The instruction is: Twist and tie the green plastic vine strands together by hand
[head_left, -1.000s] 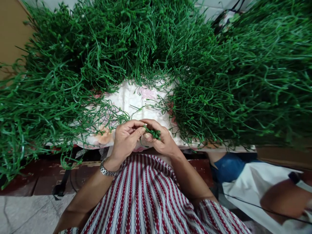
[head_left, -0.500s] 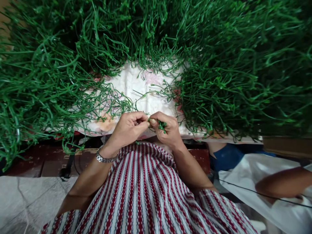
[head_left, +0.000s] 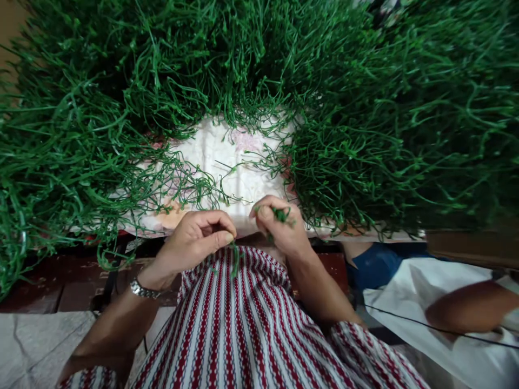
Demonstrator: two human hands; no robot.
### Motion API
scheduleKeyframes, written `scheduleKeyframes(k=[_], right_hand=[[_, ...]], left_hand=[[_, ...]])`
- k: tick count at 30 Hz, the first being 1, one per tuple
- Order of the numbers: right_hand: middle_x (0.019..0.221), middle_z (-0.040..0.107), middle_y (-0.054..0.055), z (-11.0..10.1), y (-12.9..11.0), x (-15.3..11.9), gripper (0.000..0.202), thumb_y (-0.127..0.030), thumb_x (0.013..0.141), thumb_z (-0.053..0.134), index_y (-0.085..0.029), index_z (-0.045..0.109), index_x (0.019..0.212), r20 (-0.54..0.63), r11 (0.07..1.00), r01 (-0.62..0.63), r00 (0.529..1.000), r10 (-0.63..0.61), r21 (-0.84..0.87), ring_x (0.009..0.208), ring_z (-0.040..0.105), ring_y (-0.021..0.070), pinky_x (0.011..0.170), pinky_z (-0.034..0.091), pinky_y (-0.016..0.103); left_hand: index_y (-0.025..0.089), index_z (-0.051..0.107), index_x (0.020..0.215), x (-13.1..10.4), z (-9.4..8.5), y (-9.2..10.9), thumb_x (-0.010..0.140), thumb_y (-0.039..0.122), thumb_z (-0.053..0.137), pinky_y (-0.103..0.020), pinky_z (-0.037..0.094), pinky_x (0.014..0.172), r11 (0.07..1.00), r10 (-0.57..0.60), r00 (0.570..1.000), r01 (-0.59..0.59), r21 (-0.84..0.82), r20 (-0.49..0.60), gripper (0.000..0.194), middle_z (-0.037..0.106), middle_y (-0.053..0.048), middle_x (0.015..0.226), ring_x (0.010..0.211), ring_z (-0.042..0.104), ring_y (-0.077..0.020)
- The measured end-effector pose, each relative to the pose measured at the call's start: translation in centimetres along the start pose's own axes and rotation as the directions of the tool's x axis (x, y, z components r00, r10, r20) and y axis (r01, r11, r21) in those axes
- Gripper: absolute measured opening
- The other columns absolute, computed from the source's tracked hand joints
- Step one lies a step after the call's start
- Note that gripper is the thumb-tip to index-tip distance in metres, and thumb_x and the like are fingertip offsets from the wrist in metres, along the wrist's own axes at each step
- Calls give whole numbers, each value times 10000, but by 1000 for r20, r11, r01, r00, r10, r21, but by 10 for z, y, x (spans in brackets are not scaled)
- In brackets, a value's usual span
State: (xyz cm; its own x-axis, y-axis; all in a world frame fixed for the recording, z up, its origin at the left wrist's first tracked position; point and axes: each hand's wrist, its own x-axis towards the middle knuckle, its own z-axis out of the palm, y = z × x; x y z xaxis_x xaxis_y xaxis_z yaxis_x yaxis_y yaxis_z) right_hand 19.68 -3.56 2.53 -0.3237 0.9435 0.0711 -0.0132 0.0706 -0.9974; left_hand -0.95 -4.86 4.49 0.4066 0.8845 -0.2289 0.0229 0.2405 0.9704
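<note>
My left hand [head_left: 203, 237], with a metal watch on its wrist, pinches a thin green stem [head_left: 235, 262] between thumb and fingertips. The stem hangs in front of the striped clothing on my lap. To its right, my right hand [head_left: 281, 227] is closed around a small bunch of green stems [head_left: 283, 214]. Their ends poke out above the curled fingers. A gap separates my two hands, both close to the table's near edge. Several loose stems [head_left: 203, 183] lie just beyond my left hand on the flowered tablecloth [head_left: 221, 140].
A large heap of shiny green stems [head_left: 170, 65] covers the back and left of the table. More stems [head_left: 365, 173] are piled at the right. A brown box edge [head_left: 466, 248] and another person's arm [head_left: 470, 308] are at the lower right.
My hands, which were together, have moved apart. The left has gone left and down with a stem in its fingers; the right still holds its bunch.
</note>
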Motion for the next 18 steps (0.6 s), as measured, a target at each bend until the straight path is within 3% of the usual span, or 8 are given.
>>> scheduleKeyframes(k=[3,6,11,15,18], right_hand=[[515,416,-65,8,16,8,278,-443,883,470,-178,551,858,-45,925,-170,980,196,340,398,341,48,373,258,162],[569,441,-58,7,21,11,324,-498,873,456,-187,532,921,27,840,-261,959,283,476,401,350,49,340,253,148],[637,477,-38,3,19,8,464,-589,814,492,-200,508,1067,105,823,-276,960,259,497,451,402,64,345,300,151],[601,469,-35,2,17,7,641,-673,823,369,-202,431,1253,115,875,-251,968,223,415,427,364,70,346,261,165],[617,466,-27,-2,16,7,707,-684,818,355,-210,367,1343,102,922,-242,970,221,304,455,366,76,389,300,181]], left_hand=[[167,619,741,12,15,-8,770,234,617,-183,336,456,997,50,988,-58,-49,-149,73,520,15,629,500,445,-65],[165,587,749,24,28,-12,784,239,602,-188,389,494,990,57,980,-80,-117,-191,83,521,15,663,531,485,-71],[180,546,815,44,46,-15,808,266,569,-167,366,399,967,-6,965,-61,-247,-262,90,504,40,643,421,444,-46],[179,550,851,55,54,-17,780,224,602,-122,361,398,966,45,943,-125,-225,-329,99,545,29,729,470,465,-30],[186,558,914,57,58,-17,792,240,590,-127,403,432,963,42,958,-114,-244,-283,137,544,23,767,521,505,-42]])
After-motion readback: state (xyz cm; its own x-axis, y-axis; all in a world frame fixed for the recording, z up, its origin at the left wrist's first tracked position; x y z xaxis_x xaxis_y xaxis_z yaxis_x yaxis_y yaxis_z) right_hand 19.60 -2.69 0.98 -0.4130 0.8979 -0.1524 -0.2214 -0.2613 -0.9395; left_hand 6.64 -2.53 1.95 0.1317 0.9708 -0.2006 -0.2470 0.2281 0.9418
